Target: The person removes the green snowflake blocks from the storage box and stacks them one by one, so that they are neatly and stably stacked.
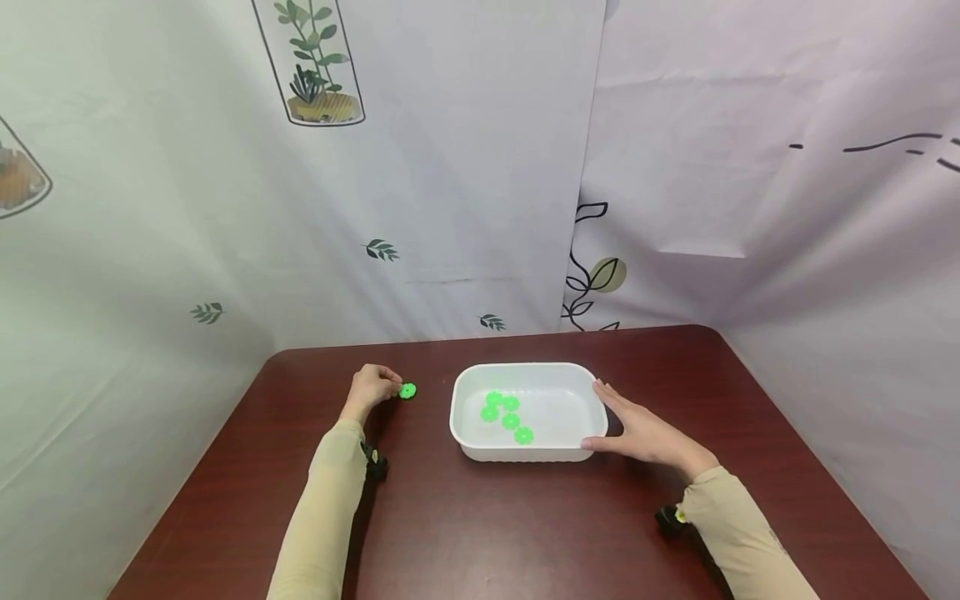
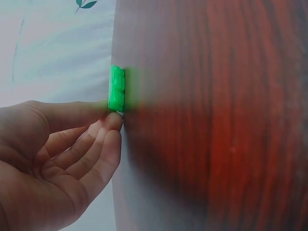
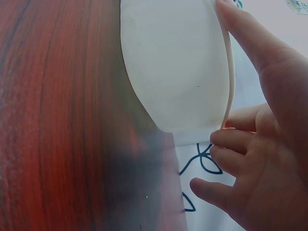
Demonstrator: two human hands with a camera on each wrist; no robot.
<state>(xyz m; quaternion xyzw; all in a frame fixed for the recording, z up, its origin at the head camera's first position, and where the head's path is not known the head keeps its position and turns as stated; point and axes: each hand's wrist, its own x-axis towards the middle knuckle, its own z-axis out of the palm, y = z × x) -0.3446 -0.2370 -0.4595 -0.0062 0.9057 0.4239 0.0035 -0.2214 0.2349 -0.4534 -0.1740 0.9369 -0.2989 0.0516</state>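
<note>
At the left of the table, my left hand (image 1: 372, 387) pinches the edge of a small bright green flower-shaped piece (image 1: 407, 391). In the left wrist view this green piece (image 2: 117, 89) appears edge-on at the fingertips, close to the tabletop; I cannot tell whether it touches the wood. A white rectangular tray (image 1: 532, 454) stands in the middle, with several similar green flower pieces (image 1: 511, 422) lying flat in its left part. My right hand (image 1: 645, 432) rests against the tray's right end, thumb at the near corner and fingers toward the far corner, spread and mostly straight.
The dark red-brown wooden table (image 1: 495, 525) ends at a pale patterned cloth (image 1: 465, 167) hung behind it and along the sides. Dark wrist devices (image 1: 670, 520) are worn at both cuffs.
</note>
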